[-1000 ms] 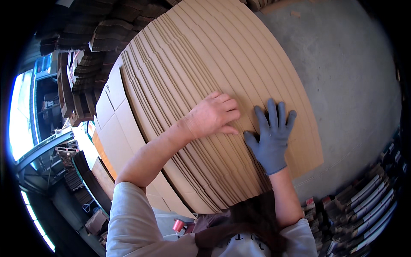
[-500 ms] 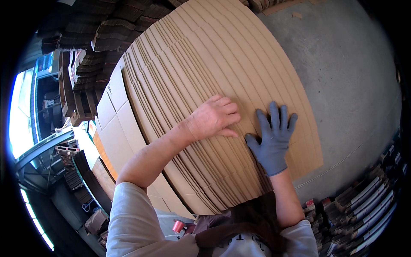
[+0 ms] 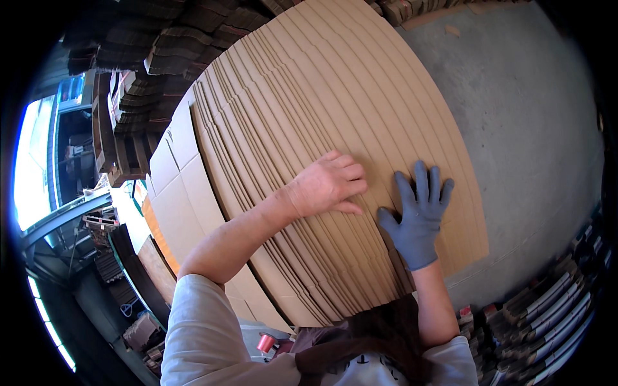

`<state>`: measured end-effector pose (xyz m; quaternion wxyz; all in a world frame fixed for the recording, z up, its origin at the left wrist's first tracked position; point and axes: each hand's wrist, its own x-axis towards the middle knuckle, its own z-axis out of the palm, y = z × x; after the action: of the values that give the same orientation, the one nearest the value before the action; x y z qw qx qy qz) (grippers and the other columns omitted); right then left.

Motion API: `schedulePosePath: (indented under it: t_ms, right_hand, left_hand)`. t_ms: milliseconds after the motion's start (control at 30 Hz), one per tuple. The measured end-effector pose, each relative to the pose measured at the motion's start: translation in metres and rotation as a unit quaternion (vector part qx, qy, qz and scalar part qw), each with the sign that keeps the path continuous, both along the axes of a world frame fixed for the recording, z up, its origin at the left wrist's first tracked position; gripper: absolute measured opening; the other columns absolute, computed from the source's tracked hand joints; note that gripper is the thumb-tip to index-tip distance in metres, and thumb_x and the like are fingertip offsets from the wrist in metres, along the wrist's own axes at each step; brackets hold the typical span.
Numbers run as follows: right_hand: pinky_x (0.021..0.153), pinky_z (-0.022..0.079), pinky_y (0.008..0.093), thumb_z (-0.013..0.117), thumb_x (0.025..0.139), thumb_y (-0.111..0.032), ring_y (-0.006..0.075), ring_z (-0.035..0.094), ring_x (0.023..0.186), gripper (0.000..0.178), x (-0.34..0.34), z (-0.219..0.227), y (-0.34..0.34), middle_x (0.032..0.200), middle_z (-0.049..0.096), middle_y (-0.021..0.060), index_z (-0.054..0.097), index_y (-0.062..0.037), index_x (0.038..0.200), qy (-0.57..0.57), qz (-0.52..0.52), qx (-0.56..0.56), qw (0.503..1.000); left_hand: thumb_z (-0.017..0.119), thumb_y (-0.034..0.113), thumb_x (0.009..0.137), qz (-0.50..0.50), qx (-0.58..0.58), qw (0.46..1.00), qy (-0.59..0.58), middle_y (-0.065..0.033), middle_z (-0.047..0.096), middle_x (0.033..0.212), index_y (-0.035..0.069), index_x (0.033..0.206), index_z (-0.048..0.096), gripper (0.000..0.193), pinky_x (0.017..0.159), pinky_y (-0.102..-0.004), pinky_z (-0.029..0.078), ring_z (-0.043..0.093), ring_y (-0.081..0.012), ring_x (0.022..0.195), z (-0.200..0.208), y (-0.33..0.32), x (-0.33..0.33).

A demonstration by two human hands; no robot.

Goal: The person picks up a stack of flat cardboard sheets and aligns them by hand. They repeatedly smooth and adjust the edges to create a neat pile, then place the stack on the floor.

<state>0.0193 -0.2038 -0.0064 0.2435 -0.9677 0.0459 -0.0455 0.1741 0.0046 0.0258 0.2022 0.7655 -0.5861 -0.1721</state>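
A wide spread of overlapping brown cardboard sheets lies in front of me, fanned so that their edges form long stepped lines. On the middle of it rests my left hand, bare, its fingers curled in against the sheets and its thumb pointing right. The fingertips are partly hidden, so whether a sheet edge is pinched does not show. To the right, my right hand wears a grey glove and lies flat on the cardboard with its fingers spread. Paler creased cardboard sticks out beneath the spread's left side.
Stacks of folded cardboard stand at the far left, beside wooden pallets. More bundles sit at the lower right. Grey concrete floor runs along the right. A red spool is near my body.
Both hands appear slightly farther right and lower in the picture, with the view itself shifted a little. The left fingers stay curled and the gloved right hand stays spread on the cardboard.
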Motion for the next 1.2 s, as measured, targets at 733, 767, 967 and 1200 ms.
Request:
schedulePosePath:
  t_ms: [733, 767, 967, 1200]
  right_hand:
    - [0.116, 0.019, 0.0754, 0.083, 0.071, -0.036, 0.0478, 0.033, 0.145, 0.078, 0.0006, -0.0015, -0.0046, 0.156, 0.042, 0.0176, 0.057, -0.0157, 0.141, -0.008, 0.004, -0.013, 1.0]
    - [0.116, 0.019, 0.0754, 0.083, 0.071, -0.036, 0.0479, 0.034, 0.145, 0.078, 0.0021, 0.0005, -0.0043, 0.156, 0.042, 0.0176, 0.057, -0.0157, 0.141, 0.0, 0.004, -0.013, 1.0]
    - [0.117, 0.019, 0.0749, 0.083, 0.071, -0.035, 0.0478, 0.035, 0.144, 0.074, 0.0011, 0.0025, -0.0067, 0.155, 0.043, 0.0178, 0.06, -0.0148, 0.138, 0.002, -0.001, -0.011, 1.0]
    - [0.116, 0.019, 0.0743, 0.082, 0.072, -0.039, 0.0474, 0.035, 0.144, 0.073, 0.001, 0.0033, -0.0032, 0.155, 0.044, 0.0184, 0.061, -0.0137, 0.137, -0.006, 0.009, -0.029, 1.0]
  left_hand:
    - [0.082, 0.045, 0.074, 0.003, -0.013, 1.0, -0.004, 0.0, 0.059, 0.104, 0.015, 0.093, 0.061, 0.041, 0.093, -0.0383, 0.046, 0.056, -0.023, 0.101, -0.0003, 0.0019, -0.0001]
    - [0.082, 0.045, 0.074, 0.005, -0.016, 1.0, -0.004, -0.0001, 0.059, 0.104, 0.015, 0.093, 0.061, 0.042, 0.092, -0.0383, 0.046, 0.056, -0.023, 0.101, -0.0006, 0.0022, 0.0003]
    - [0.082, 0.045, 0.073, 0.001, -0.033, 0.999, 0.005, -0.0004, 0.06, 0.103, 0.014, 0.094, 0.061, 0.042, 0.091, -0.0386, 0.046, 0.057, -0.0235, 0.1, -0.0011, -0.0015, 0.0011]
    - [0.08, 0.046, 0.075, 0.002, -0.016, 1.0, -0.014, -0.0013, 0.06, 0.103, 0.013, 0.096, 0.061, 0.044, 0.094, -0.04, 0.045, 0.058, -0.0255, 0.104, -0.0031, 0.0045, -0.0053]
